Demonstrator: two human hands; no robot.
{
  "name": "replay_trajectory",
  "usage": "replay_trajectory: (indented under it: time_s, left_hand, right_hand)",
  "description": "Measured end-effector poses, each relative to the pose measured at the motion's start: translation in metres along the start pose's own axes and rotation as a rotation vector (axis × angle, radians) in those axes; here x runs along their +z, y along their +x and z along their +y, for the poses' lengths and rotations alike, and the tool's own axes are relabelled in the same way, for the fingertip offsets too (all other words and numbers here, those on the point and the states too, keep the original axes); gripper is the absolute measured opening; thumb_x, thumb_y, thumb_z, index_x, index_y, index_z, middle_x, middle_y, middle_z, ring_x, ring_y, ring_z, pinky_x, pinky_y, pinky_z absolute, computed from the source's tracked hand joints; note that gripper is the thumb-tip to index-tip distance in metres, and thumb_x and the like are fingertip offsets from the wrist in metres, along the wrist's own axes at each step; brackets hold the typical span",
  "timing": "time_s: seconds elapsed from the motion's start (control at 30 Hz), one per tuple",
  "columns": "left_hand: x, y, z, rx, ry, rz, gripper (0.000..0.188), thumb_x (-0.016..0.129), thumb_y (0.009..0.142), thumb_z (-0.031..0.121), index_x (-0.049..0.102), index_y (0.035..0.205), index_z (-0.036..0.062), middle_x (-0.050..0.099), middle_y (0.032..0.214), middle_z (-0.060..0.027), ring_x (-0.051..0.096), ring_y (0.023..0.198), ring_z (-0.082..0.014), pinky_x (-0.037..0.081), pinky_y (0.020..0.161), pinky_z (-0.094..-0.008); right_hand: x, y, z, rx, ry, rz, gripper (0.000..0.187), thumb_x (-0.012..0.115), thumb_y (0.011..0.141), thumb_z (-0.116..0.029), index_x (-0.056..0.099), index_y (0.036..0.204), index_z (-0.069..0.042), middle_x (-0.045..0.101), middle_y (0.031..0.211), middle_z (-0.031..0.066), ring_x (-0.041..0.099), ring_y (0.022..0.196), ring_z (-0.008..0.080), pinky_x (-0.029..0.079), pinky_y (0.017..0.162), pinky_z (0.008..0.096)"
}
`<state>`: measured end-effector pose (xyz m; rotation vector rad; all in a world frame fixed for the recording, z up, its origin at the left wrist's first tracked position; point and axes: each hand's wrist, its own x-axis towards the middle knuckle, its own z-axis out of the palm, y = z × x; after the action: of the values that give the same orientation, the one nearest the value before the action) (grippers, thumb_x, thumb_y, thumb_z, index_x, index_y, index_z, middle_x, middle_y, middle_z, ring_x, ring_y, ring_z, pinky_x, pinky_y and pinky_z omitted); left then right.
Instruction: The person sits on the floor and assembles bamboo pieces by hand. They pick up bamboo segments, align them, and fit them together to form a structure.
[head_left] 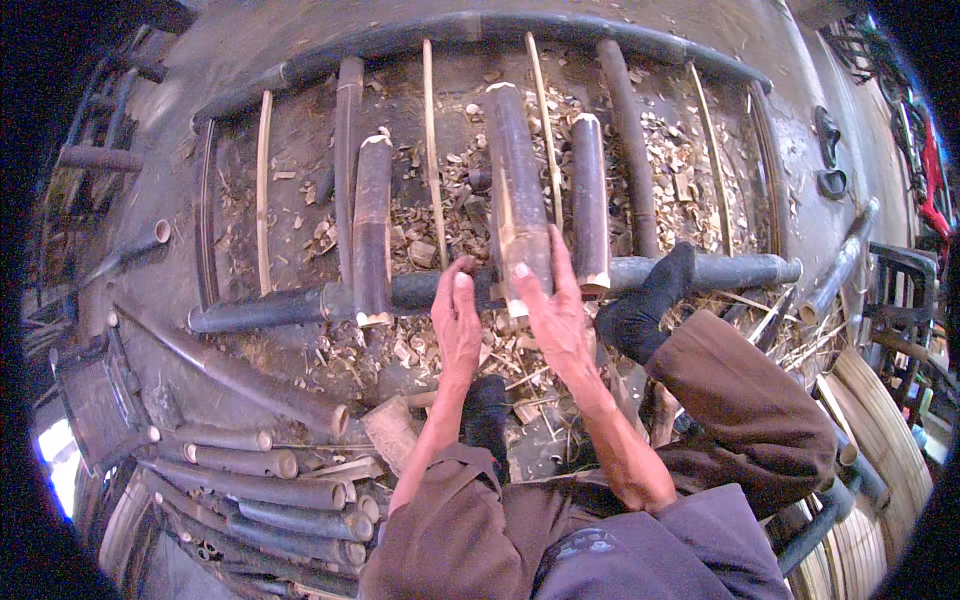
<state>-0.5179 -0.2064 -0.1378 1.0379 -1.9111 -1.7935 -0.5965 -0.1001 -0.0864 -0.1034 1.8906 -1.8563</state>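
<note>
My right hand (557,318) grips the lower end of a thick dark bamboo piece (516,165). The thumb lies on top and the fingers run along its right side. That piece has pale cut ends and a pale strip along its length. To its left, my left hand (458,322) is held up with its fingers extended, holding nothing. Two similar cut bamboo pieces flank it, a left one (373,225) and a right one (590,200), both leaning across the near pole (440,290) of a bamboo frame.
The frame's far pole (450,30) and several crossbars lie on the floor among wood chips (680,180). Bamboo poles (285,490) are stacked at lower left, beside a long pole (240,370). My dark-socked foot (650,305) rests by the near pole. Sandals (828,150) lie at right.
</note>
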Motion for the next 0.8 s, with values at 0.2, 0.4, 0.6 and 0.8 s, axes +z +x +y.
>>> replay_trajectory:
  time_s: [0.2,0.4,0.6,0.8]
  left_hand:
    - [-0.025,0.012,-0.005,0.343,0.689,0.172,0.055,0.055,0.094,0.025,0.039,0.14,-0.0012,0.037,0.142,-0.0247,0.033,0.134,-0.0369,0.025,0.112,-0.0456]
    - [-0.026,0.004,-0.023,0.357,0.728,0.022,0.059,0.062,0.087,0.017,0.04,0.139,-0.0004,0.038,0.144,-0.023,0.033,0.135,-0.0398,0.026,0.113,-0.0476]
    - [-0.067,0.018,0.016,0.316,0.976,0.352,0.06,0.07,0.081,0.021,0.046,0.133,0.0022,0.042,0.139,-0.0208,0.04,0.13,-0.0366,0.033,0.109,-0.0459]
    - [-0.11,0.029,-0.016,0.037,0.877,0.144,0.079,0.071,0.081,0.021,0.029,0.146,0.0104,0.041,0.137,-0.0248,0.045,0.123,-0.0429,0.039,0.102,-0.0498]
  right_hand:
    - [0.019,-0.016,0.023,-0.261,-0.576,-0.075,0.055,0.052,0.096,-0.021,0.034,0.142,0.003,0.037,0.141,0.0296,0.034,0.135,0.041,0.027,0.113,0.0445]
    - [0.004,-0.011,0.024,-0.302,-0.643,-0.03,0.039,0.054,0.094,-0.014,0.051,0.13,-0.001,0.046,0.134,0.0252,0.044,0.126,0.0396,0.036,0.107,0.0441]
    - [-0.031,0.007,0.005,-0.324,-0.627,0.161,0.028,0.053,0.093,-0.013,0.061,0.119,-0.004,0.055,0.123,0.0191,0.051,0.118,0.035,0.04,0.102,0.0416]
    - [-0.074,0.031,0.042,-0.245,-0.908,0.299,0.057,0.063,0.089,-0.025,0.044,0.137,-0.002,0.053,0.122,0.0238,0.049,0.116,0.0369,0.039,0.101,0.0443]
